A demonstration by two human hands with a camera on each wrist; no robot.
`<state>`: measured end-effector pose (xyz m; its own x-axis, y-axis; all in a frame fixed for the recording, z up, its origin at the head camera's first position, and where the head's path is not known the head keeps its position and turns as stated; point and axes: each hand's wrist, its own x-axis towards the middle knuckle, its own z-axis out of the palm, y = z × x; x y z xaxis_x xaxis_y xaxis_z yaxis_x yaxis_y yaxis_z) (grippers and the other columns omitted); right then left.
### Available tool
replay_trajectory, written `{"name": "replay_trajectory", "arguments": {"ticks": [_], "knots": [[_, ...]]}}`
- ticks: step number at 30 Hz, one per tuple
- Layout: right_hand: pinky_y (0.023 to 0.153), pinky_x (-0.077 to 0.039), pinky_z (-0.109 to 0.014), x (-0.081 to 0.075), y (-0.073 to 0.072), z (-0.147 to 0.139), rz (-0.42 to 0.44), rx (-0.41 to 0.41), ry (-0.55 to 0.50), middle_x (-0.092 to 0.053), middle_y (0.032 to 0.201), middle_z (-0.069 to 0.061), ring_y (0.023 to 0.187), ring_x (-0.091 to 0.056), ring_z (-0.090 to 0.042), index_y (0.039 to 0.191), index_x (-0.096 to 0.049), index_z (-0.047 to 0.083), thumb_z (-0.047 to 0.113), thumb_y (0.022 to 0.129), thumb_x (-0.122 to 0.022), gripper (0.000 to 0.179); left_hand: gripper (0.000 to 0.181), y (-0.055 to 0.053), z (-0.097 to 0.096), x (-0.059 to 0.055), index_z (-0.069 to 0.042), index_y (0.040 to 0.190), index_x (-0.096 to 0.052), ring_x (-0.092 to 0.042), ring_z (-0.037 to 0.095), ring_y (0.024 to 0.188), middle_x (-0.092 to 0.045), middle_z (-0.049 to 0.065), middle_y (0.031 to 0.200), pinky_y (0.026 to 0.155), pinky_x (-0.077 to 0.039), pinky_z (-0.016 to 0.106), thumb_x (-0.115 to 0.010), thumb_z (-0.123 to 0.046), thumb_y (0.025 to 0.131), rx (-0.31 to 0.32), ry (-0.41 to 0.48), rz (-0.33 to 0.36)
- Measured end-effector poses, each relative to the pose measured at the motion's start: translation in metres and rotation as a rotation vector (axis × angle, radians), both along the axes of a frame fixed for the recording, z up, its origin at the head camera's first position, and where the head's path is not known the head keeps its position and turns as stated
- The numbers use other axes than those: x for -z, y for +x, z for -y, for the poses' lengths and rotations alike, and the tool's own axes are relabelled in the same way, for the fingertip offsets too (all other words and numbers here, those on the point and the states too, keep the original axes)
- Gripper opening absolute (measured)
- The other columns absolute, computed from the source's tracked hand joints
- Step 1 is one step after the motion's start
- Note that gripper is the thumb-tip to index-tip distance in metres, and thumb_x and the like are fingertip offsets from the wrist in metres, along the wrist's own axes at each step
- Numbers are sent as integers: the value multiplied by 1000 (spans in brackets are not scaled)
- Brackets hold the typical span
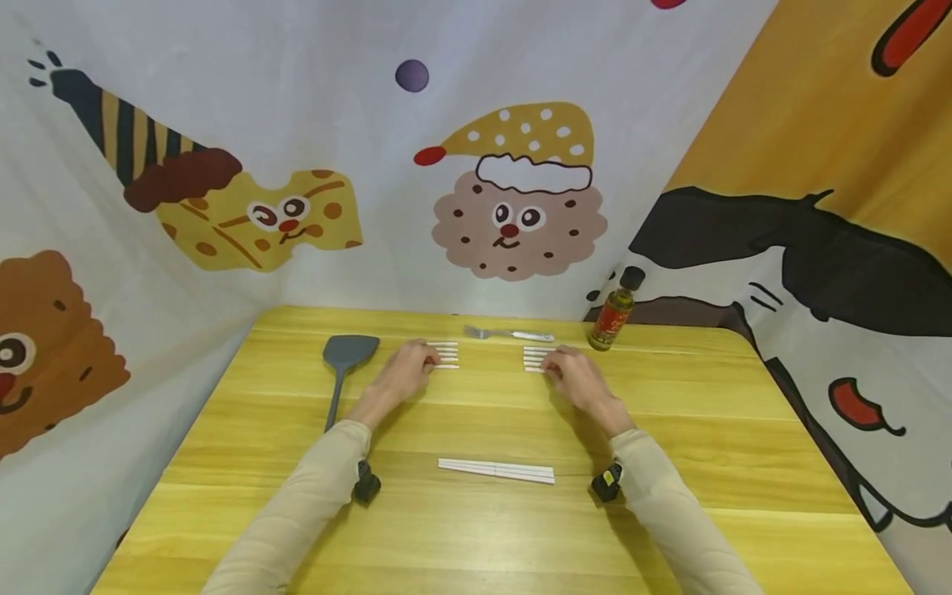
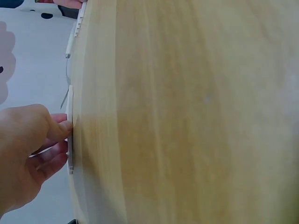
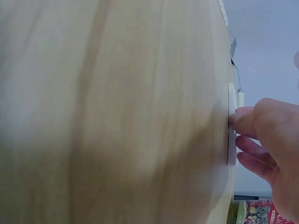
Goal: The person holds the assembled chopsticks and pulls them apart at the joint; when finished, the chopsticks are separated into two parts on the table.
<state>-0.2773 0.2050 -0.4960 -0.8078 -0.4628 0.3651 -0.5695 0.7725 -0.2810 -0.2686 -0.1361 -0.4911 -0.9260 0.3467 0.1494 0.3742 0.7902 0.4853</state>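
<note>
My left hand (image 1: 407,369) is at a row of several thin white sticks (image 1: 447,366), left of the table's middle. In the left wrist view its thumb and fingers pinch the nearest white stick (image 2: 70,100). Opposite, my right hand (image 1: 578,376) reaches a second row of white sticks (image 1: 533,359), which partly disappears under the fingers. Seen from the right wrist, thumb and fingertips pinch the nearest stick (image 3: 231,151) of that row. Closer to me, between the forearms, more white sticks (image 1: 496,471) lie side by side in a narrow bundle.
A grey spatula (image 1: 348,353) lies left of my left hand, its handle running toward the sleeve. Behind the rows is a fork (image 1: 513,334) with a pale handle. A dark-capped bottle (image 1: 613,314) stands at the back right. A printed curtain (image 1: 387,273) hangs behind the wooden table (image 1: 416,545).
</note>
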Motion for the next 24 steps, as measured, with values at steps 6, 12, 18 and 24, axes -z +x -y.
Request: {"name": "replay_trajectory", "arguments": {"ticks": [6,12,18,24], "knots": [[72,-59,-37,-1,1,3,3,-6,7,-71,89,-9,81,-66,-23,90,-76,6,-2,84,-77,11,17,1,1,0,-5,105,-76,-65,23,93,-67,7,98,82,-59,36,-63,2,96,-7,2,15],[74,-59,-38,-5,5,4,-11,-7,-1,-71,90,-8,83,-67,-24,91,-76,6,0,82,-80,11,16,3,3,1,-5,104,-76,-65,23,92,-66,7,97,83,-59,36,-64,3,95,-17,20,20],[71,-60,-37,-12,13,6,-59,-21,-20,-70,89,-8,81,-68,-24,91,-76,6,3,82,-82,11,15,8,6,-2,-6,104,-76,-65,23,91,-65,7,96,82,-59,37,-66,1,95,-23,12,-9],[71,-59,-37,-25,29,8,-44,-27,-38,-71,91,-7,82,-68,-23,96,-76,7,4,81,-82,17,11,21,4,-13,-4,101,-76,-67,24,90,-68,9,97,80,-59,35,-69,0,93,2,11,-79]]}}
